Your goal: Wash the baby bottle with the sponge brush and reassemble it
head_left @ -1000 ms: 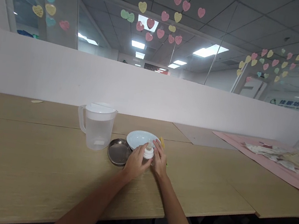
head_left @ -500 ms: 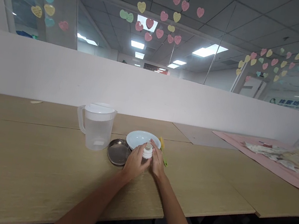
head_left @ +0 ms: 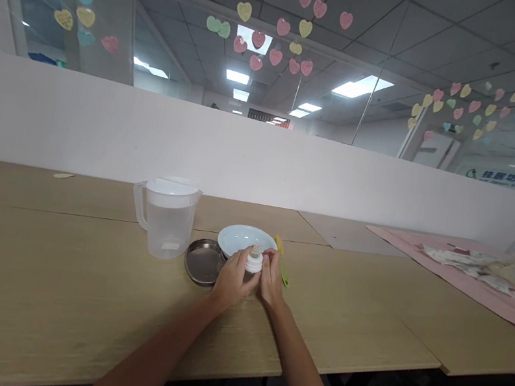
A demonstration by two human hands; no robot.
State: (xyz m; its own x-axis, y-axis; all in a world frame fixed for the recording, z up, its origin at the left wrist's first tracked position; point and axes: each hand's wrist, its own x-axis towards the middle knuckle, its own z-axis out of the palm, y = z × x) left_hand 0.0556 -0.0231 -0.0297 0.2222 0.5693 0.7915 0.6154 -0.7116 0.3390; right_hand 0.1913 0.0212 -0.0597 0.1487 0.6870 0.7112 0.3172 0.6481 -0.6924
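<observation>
Left hand (head_left: pixel 232 279) grips the white-collared bottle (head_left: pixel 253 263), upright at the near side of the plate (head_left: pixel 236 237); right hand (head_left: pixel 273 280), half-closed, lies at its right, contact unclear. Sound technique: left firm, right fingers light, collar level, teat untouched.

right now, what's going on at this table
A person's left hand grips a small bottle with a white ringed collar and clear tip, with the right hand at its other side. Just beyond is a round white dish. To the left are a dark, rounded metal tray and a translucent lidded plastic jug; a yellow-and-green tool lies to the right.
</observation>
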